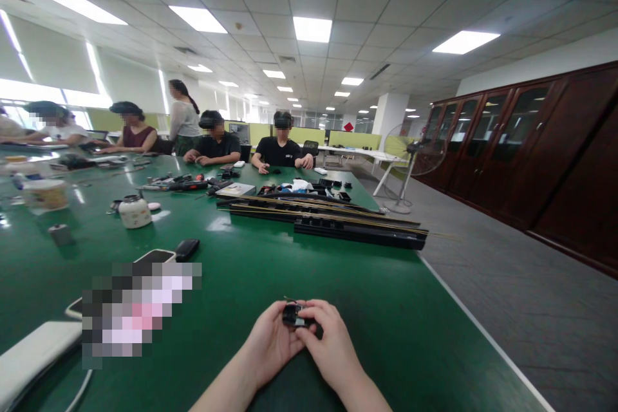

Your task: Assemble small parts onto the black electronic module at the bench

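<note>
A small black plastic part (pixel 291 315) with light details inside is held between my two hands, just above the green tabletop. Its exact kind is too small to make out. My left hand (pixel 274 341) cradles it from below and the left, palm up, with fingers curled around it. From the right, the thumb and fingers of my right hand (pixel 331 338) pinch its right side. Part of it is hidden behind my right fingers.
Long black rails (pixel 357 232) with thin brass-coloured rods lie across the green table (pixel 232 283). To the left are a white jar (pixel 135 211), a phone (pixel 154 259) and a white box-like object (pixel 38 351). Several people sit beyond. A standing fan (pixel 410 148) is at right.
</note>
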A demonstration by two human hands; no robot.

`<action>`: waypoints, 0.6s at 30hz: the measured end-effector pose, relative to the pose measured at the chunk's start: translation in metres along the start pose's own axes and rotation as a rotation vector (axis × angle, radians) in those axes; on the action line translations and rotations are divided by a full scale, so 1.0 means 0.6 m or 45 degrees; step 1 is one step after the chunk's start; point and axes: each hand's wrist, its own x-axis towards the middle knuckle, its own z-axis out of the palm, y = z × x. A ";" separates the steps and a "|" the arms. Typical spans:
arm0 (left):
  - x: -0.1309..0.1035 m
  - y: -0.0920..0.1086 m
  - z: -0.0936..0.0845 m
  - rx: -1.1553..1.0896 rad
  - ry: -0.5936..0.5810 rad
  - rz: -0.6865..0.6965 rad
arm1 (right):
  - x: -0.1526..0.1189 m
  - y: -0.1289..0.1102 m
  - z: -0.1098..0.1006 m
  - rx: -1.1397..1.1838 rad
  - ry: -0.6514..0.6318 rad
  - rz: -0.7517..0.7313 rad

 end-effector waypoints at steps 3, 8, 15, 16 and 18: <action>0.003 0.001 -0.006 0.011 -0.011 0.005 | -0.001 0.002 0.000 0.068 -0.004 -0.012; 0.006 0.005 -0.011 0.036 0.010 0.013 | -0.001 -0.001 0.000 0.196 0.002 -0.075; 0.003 0.007 -0.004 0.035 0.100 0.030 | -0.001 0.001 0.004 0.225 0.061 0.001; 0.003 0.007 -0.002 0.042 0.111 0.033 | -0.001 0.002 0.004 0.225 0.068 -0.001; 0.002 0.007 0.001 0.067 0.128 0.040 | -0.001 0.003 0.004 0.222 0.085 -0.003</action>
